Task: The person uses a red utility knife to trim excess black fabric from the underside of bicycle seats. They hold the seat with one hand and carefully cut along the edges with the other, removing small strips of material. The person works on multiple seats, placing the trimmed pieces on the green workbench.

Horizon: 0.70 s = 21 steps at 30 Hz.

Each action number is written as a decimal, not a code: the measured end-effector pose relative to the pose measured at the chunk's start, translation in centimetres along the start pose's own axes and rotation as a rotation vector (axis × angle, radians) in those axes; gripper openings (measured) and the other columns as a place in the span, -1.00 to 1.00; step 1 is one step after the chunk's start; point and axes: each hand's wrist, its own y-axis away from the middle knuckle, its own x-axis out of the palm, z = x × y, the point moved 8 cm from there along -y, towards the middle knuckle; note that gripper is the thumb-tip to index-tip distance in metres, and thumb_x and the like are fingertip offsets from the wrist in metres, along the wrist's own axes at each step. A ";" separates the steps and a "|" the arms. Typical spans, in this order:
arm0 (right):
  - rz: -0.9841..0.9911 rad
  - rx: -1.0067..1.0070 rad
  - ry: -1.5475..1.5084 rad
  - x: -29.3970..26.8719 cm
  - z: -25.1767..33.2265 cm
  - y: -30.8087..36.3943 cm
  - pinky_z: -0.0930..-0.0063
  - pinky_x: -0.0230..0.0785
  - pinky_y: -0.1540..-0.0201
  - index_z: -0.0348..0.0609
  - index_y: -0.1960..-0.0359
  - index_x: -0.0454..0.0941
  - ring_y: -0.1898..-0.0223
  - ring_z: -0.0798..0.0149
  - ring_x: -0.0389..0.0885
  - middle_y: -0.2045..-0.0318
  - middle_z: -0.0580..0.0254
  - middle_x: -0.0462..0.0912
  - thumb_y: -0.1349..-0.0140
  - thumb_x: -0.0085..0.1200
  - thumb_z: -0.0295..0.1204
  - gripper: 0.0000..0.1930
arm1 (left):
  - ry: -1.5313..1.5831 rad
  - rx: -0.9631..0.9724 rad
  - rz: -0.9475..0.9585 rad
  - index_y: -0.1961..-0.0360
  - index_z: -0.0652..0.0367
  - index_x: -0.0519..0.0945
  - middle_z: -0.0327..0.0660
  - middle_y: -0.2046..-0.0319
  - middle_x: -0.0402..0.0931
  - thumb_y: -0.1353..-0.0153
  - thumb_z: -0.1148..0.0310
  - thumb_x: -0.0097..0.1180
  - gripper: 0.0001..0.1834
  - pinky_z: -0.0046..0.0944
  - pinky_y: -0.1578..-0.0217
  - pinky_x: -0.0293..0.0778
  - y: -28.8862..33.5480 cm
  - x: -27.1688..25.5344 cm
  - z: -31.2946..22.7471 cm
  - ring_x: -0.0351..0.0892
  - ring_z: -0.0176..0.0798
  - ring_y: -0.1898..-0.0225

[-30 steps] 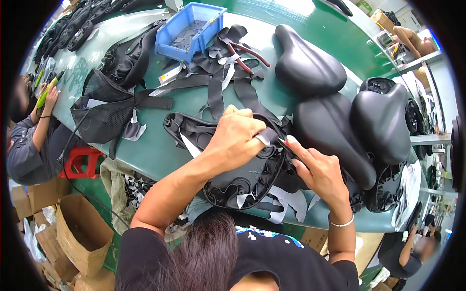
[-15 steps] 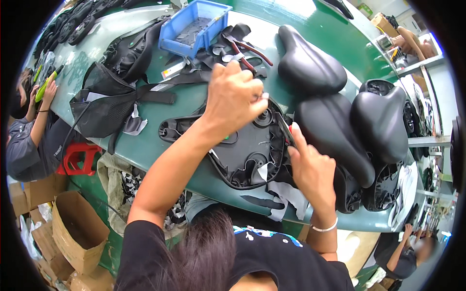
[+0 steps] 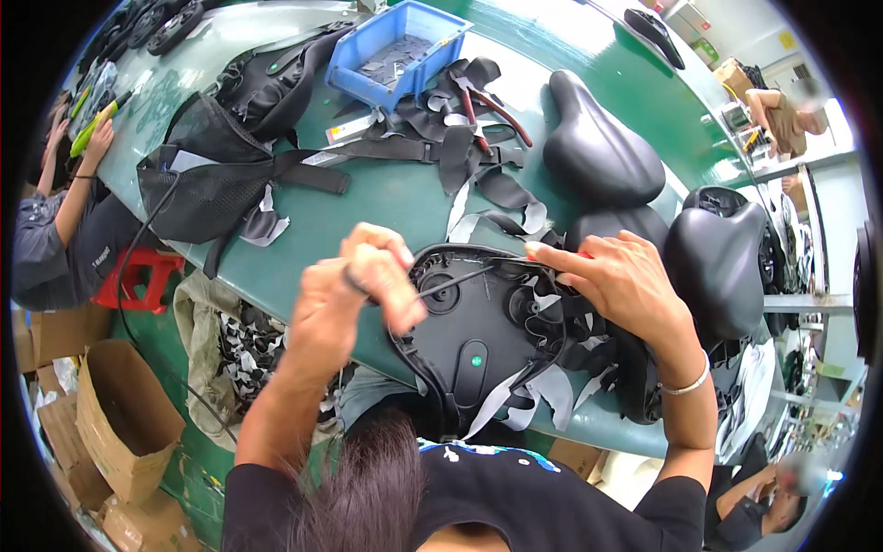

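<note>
An upturned black bicycle saddle (image 3: 474,327) lies at the table's near edge, its nose toward me and a green dot on its underside. My left hand (image 3: 345,290), slightly blurred, is closed at the saddle's left side. From it a thin dark strip of cover material (image 3: 460,281) stretches across to the far rim. My right hand (image 3: 616,276) is closed at the far right rim around a small tool with a red part (image 3: 535,258). The fingers hide most of that tool, so its kind is unclear. Cut offcuts (image 3: 543,396) hang beside the saddle.
Finished black saddles (image 3: 602,138) stand at the right. A blue bin (image 3: 395,57) with scraps, red-handled pliers (image 3: 497,120) and loose black strips lie beyond. A black mesh bag (image 3: 207,198) is at the left. Cardboard boxes (image 3: 129,414) stand on the floor; co-workers are at both sides.
The saddle has turned so its nose faces me. My left hand has come down and left, a strip now stretched from it. My right hand has moved to the far rim, still holding the red tool.
</note>
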 end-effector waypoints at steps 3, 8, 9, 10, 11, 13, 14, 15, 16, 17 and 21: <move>0.045 0.137 0.057 0.5 -0.4 2.3 0.27 0.23 0.36 0.35 -0.19 0.43 0.49 0.17 0.45 0.55 0.29 0.44 -0.23 0.04 -0.27 -0.55 | 0.044 0.198 -0.153 0.66 0.04 0.36 -0.27 0.57 0.50 -0.38 0.19 -0.21 -0.57 -0.13 0.06 0.19 0.0 -4.8 -4.3 0.31 -0.23 0.37; 0.000 0.336 0.036 1.8 3.1 8.4 0.26 0.18 0.53 0.14 -0.22 0.41 0.68 0.16 0.40 0.67 0.25 0.41 -0.20 0.10 -0.25 -0.49 | 0.918 0.490 -0.257 0.56 0.20 0.43 -0.27 0.67 0.36 -0.15 0.58 -0.01 -0.85 -0.29 0.28 0.34 -3.1 -13.8 -10.2 0.35 -0.35 0.47; 0.005 0.403 -0.038 2.1 3.5 9.0 0.26 0.17 0.59 0.11 -0.22 0.41 0.72 0.15 0.39 0.70 0.24 0.39 -0.18 0.12 -0.24 -0.48 | 1.200 0.497 -0.064 0.41 0.28 0.50 -0.26 0.58 0.40 -0.10 0.62 0.01 -0.95 -0.38 0.38 0.38 -4.1 -14.2 -9.9 0.39 -0.40 0.41; -0.025 0.394 -0.032 1.8 3.7 8.7 0.28 0.17 0.61 0.13 -0.23 0.40 0.73 0.16 0.42 0.71 0.24 0.41 -0.18 0.12 -0.25 -0.47 | 0.800 0.413 0.181 0.37 0.28 0.51 -0.22 0.52 0.43 -0.11 0.49 0.05 -0.92 -0.34 0.32 0.38 -5.4 -11.3 -8.0 0.41 -0.33 0.36; -0.051 0.393 -0.031 2.0 3.4 8.2 0.29 0.18 0.64 0.15 -0.23 0.38 0.73 0.16 0.44 0.72 0.24 0.42 -0.17 0.13 -0.26 -0.47 | 0.399 0.314 0.412 0.32 0.28 0.52 -0.18 0.47 0.45 -0.11 0.36 0.09 -0.81 -0.29 0.26 0.37 -6.8 -7.4 -3.8 0.42 -0.26 0.32; -0.052 0.369 -0.025 1.7 2.5 6.8 0.28 0.19 0.65 0.16 -0.23 0.37 0.73 0.13 0.46 0.72 0.23 0.44 -0.17 0.13 -0.26 -0.46 | -0.479 0.010 0.636 0.25 0.24 0.56 -0.11 0.34 0.50 -0.04 0.18 0.21 -0.65 -0.18 0.17 0.35 -7.7 -0.8 4.4 0.43 -0.11 0.20; -0.031 0.328 -0.058 0.8 2.1 6.1 0.25 0.21 0.62 0.13 -0.21 0.40 0.71 0.12 0.47 0.70 0.20 0.48 -0.17 0.12 -0.28 -0.49 | -0.968 -0.155 0.749 0.23 0.21 0.59 -0.08 0.28 0.52 0.03 0.13 0.29 -0.58 -0.11 0.12 0.33 -7.0 1.2 7.4 0.42 -0.04 0.12; -0.043 0.295 -0.157 0.5 1.5 5.4 0.25 0.26 0.57 0.06 -0.18 0.43 0.67 0.07 0.49 0.64 0.15 0.53 -0.17 0.12 -0.30 -0.51 | -1.250 -0.073 0.754 0.27 0.18 0.62 -0.09 0.26 0.56 0.05 0.14 0.30 -0.62 -0.07 0.08 0.27 -7.6 3.3 7.8 0.39 -0.05 0.04; -0.062 0.252 -0.258 0.1 1.0 4.5 0.26 0.31 0.53 -0.01 -0.16 0.46 0.63 0.03 0.50 0.59 0.09 0.57 -0.16 0.11 -0.33 -0.53 | -1.164 -0.224 0.797 0.27 0.18 0.62 -0.12 0.29 0.54 0.03 0.19 0.28 -0.66 -0.11 0.02 0.24 -8.5 4.1 7.8 0.35 -0.11 0.01; -0.066 0.209 -0.340 0.3 0.6 3.9 0.26 0.26 0.56 0.07 -0.16 0.45 0.64 0.06 0.49 0.66 0.17 0.53 -0.18 0.11 -0.30 -0.54 | -0.759 -0.064 0.747 0.31 0.19 0.61 -0.18 0.34 0.51 -0.01 0.20 0.26 -0.70 -0.12 0.03 0.25 -8.5 5.3 8.0 0.36 -0.15 0.06; -0.030 0.170 -0.125 1.7 2.3 4.1 0.23 0.28 0.60 0.11 -0.25 0.35 0.70 0.11 0.48 0.70 0.23 0.47 -0.19 0.11 -0.25 -0.46 | 0.302 -0.392 0.303 0.35 0.16 0.47 -0.39 0.56 0.31 -0.32 0.15 0.03 -0.72 -0.32 0.44 0.31 -9.5 3.7 8.3 0.31 -0.39 0.52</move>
